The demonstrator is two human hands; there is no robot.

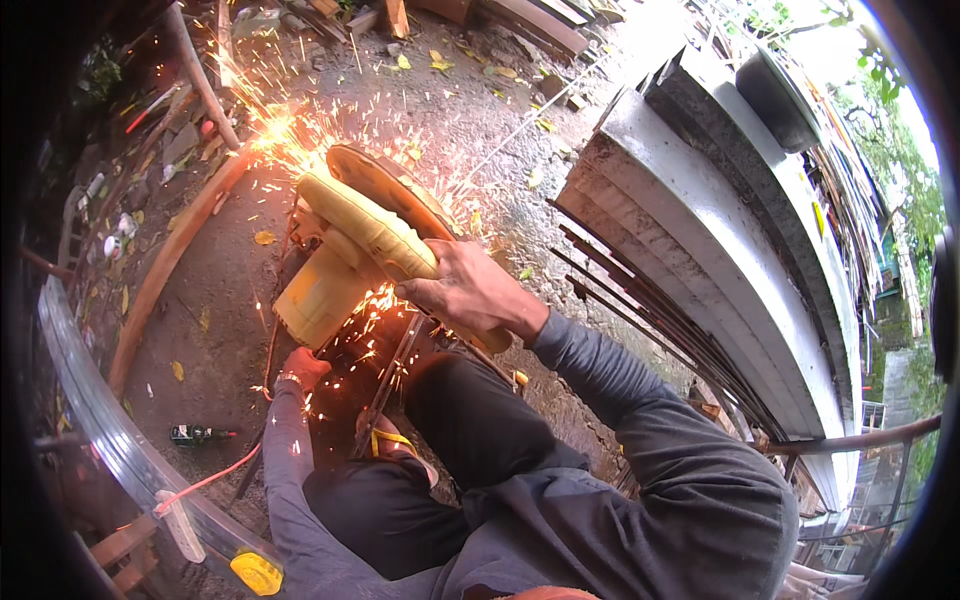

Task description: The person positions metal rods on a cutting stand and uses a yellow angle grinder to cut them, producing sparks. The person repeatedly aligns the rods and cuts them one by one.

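Observation:
A yellow cut-off saw [330,290] throws a bright burst of sparks off its far left side, and more sparks fall beneath it. My right hand [470,285] is closed round the saw's handle, at the near right end of its yellow body. Low beside the motor housing, my left hand [305,368] is closed; what lies in its fingers is hidden among glare and shadow. A thin dark metal bar [392,370] slants between my hands, close to my knees. The saw's orange-lit blade guard [390,190] stands on the far side; the cutting edge cannot be seen.
Long grey beams [720,230] are stacked at the right, with thin rusty rods [650,320] alongside. Shiny metal channels [120,400] curve along the left. A dark bottle [200,434], an orange cord [215,480] and a yellow object [257,573] lie lower left. Wooden poles [175,265] lie left.

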